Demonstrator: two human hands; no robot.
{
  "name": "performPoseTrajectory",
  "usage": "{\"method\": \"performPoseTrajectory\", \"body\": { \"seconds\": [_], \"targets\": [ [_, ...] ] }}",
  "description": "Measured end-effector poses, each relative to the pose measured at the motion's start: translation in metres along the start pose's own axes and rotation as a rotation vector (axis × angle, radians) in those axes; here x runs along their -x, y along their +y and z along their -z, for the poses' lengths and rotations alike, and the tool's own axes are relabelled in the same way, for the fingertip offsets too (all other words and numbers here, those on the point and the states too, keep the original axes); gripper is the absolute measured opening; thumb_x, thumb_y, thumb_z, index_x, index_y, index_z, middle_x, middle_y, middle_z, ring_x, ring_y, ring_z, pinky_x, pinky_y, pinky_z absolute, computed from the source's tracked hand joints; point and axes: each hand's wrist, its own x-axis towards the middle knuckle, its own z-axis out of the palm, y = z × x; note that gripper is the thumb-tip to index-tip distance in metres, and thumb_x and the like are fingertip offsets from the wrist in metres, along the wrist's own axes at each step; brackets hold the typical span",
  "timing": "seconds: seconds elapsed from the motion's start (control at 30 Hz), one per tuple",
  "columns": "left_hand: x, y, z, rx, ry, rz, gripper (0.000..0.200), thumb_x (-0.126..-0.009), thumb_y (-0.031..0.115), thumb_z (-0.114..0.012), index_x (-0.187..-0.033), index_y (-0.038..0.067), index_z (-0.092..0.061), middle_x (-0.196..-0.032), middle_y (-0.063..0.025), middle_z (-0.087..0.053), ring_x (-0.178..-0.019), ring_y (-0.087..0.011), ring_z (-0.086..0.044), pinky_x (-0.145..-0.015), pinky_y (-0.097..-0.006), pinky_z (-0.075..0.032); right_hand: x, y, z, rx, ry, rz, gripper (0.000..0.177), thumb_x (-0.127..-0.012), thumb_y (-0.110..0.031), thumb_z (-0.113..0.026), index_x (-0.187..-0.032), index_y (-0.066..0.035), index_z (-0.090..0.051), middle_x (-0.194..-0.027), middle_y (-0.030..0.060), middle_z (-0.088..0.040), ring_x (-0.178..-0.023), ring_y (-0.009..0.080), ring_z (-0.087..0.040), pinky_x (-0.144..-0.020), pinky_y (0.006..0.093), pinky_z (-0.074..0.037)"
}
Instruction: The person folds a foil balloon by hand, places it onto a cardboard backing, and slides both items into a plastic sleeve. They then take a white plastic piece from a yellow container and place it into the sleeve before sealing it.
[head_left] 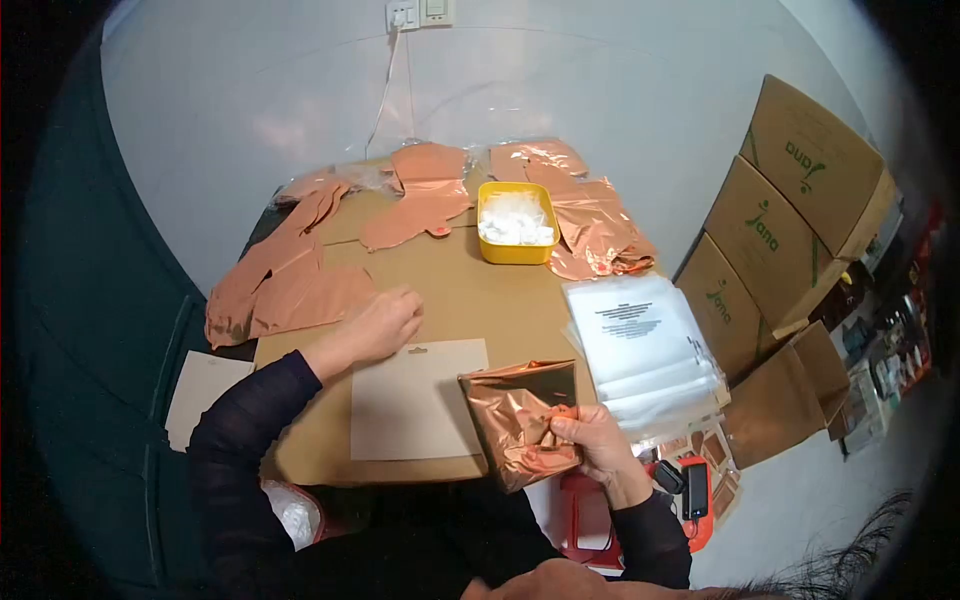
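My right hand (592, 437) grips a folded copper-coloured foil balloon (505, 425) by its lower right part, thumb on top. The balloon hangs over the table's front edge and overlaps the right side of a pale card (415, 420) with a hanger slot at its top. My left hand (383, 325) is just above that card's upper left corner, fingers curled together; whatever is in them, if anything, is hidden. Close to its left lie flat copper foil balloons (290, 285). More foil balloons (425, 190) are spread at the back of the table.
A yellow tub (518, 253) with white contents stands at the back right, beside more foil balloons (600, 220). Stacked clear printed bags (640, 335) lie along the right edge. Cardboard boxes (765, 225) are piled to the right. Another pale card (203, 390) lies at left.
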Motion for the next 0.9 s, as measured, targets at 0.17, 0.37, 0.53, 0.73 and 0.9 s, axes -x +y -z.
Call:
{"method": "performPoseTrajectory", "body": {
  "seconds": [0.17, 0.37, 0.53, 0.73, 0.9],
  "targets": [
    [-0.055, 0.001, 0.010, 0.017, 0.174, -0.048, 0.015, -0.085, 0.010, -0.057, -0.078, -0.003, -0.057, -0.082, -0.0209, -0.059, -0.083, -0.0402, -0.060, -0.074, -0.0472, -0.048, -0.004, 0.002, 0.016, 0.056, -0.130, -0.034, 0.013, -0.094, -0.010, -0.063, -0.098, 0.001, -0.068, -0.085, 0.0054, -0.070, -0.067, 0.0077, -0.063, -0.060, 0.0204, -0.052],
    [-0.146, -0.005, -0.003, 0.001, 0.234, -0.154, 0.012, -0.082, 0.007, -0.058, -0.078, -0.004, -0.062, -0.080, -0.0218, -0.061, -0.083, -0.0399, -0.061, -0.075, -0.0469, -0.049, -0.005, 0.012, 0.014, -0.003, -0.120, 0.018, 0.018, -0.091, -0.010, -0.068, -0.099, 0.005, -0.069, -0.092, 0.0143, -0.073, -0.070, 0.0118, -0.068, -0.061, 0.0221, -0.056],
    [-0.197, -0.010, -0.029, 0.053, 0.297, -0.146, 0.012, -0.079, 0.003, -0.058, -0.082, -0.002, -0.068, -0.082, -0.0195, -0.064, -0.085, -0.0379, -0.062, -0.078, -0.0462, -0.050, 0.004, -0.003, 0.004, 0.086, -0.123, 0.007, 0.016, -0.094, -0.014, -0.066, -0.088, 0.000, -0.068, -0.084, 0.0002, -0.066, -0.074, 0.0068, -0.058, -0.069, 0.0230, -0.049],
    [-0.247, -0.014, -0.047, -0.209, 0.263, -0.216, 0.013, -0.082, 0.007, -0.060, -0.084, 0.002, -0.071, -0.090, -0.0170, -0.067, -0.097, -0.0356, -0.060, -0.086, -0.0428, -0.048, 0.002, 0.000, 0.004, 0.061, -0.159, 0.040, 0.016, -0.095, -0.014, -0.064, -0.087, -0.001, -0.068, -0.084, -0.0002, -0.066, -0.075, 0.0064, -0.057, -0.070, 0.0222, -0.047],
    [-0.255, -0.009, -0.063, -0.328, 0.256, -0.034, 0.016, -0.079, 0.014, -0.066, -0.087, 0.002, -0.073, -0.098, -0.0211, -0.067, -0.107, -0.0394, -0.056, -0.094, -0.0434, -0.046, 0.001, 0.004, 0.010, 0.065, -0.185, 0.047, 0.018, -0.095, -0.014, -0.064, -0.084, -0.001, -0.068, -0.082, -0.0008, -0.065, -0.075, 0.0063, -0.056, -0.070, 0.0224, -0.045]
  ]
}}
